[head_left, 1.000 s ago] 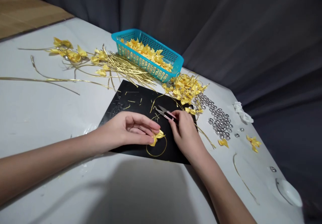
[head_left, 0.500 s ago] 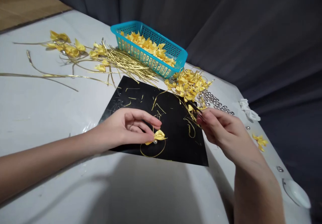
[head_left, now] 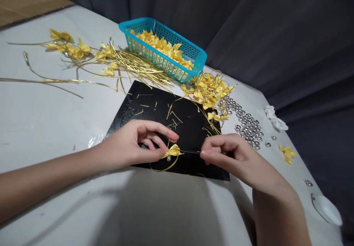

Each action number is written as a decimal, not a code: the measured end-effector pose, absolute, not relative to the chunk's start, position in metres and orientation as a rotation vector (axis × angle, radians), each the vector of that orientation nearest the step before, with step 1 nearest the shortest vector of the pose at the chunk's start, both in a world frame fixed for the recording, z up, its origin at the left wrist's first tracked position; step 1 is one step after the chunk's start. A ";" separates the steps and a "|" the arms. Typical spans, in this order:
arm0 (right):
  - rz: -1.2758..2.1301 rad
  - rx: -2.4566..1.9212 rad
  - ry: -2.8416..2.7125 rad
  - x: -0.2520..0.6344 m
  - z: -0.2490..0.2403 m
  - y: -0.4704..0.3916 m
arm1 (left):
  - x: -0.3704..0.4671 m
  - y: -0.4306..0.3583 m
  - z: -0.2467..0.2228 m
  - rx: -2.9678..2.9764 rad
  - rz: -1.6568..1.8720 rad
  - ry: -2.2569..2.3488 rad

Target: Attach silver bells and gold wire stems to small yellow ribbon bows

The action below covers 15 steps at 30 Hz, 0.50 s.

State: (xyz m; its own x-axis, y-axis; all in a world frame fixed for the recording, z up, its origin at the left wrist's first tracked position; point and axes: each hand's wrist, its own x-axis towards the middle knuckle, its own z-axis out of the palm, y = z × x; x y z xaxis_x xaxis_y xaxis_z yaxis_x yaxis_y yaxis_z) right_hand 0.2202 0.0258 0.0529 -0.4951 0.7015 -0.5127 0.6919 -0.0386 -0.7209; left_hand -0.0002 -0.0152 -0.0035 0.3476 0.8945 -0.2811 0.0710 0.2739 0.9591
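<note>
Now right hand [head_left: 235,159] nearer yellow bow [head_left: 173,150].

A yellow satin ribbon bow [head_left: 174,150] bears a silvery bead [head_left: 168,158]; gold cord [head_left: 163,170] loops near, a thin straight strand [head_left: 190,151] lies right.

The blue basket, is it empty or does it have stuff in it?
Partly filled: yellow ribbon pieces lie inside the blue basket.

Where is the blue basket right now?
In the head view, the blue basket stands at the far edge of the table, slightly left of centre, behind the gold wires and beyond the black mat.
</note>
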 end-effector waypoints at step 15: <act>1.834 -1.601 -2.056 0.211 0.040 0.024 | 0.003 -0.016 -0.001 1.291 0.715 1.098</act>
State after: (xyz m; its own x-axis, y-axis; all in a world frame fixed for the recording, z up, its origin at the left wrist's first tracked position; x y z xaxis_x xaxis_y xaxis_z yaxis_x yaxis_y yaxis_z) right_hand 0.2110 0.0244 0.0401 -0.4943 0.6220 -0.6073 0.6739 -0.1671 -0.7197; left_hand 0.0025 -0.0160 -0.0009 0.3580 0.9048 -0.2304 0.1555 0.1856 0.9702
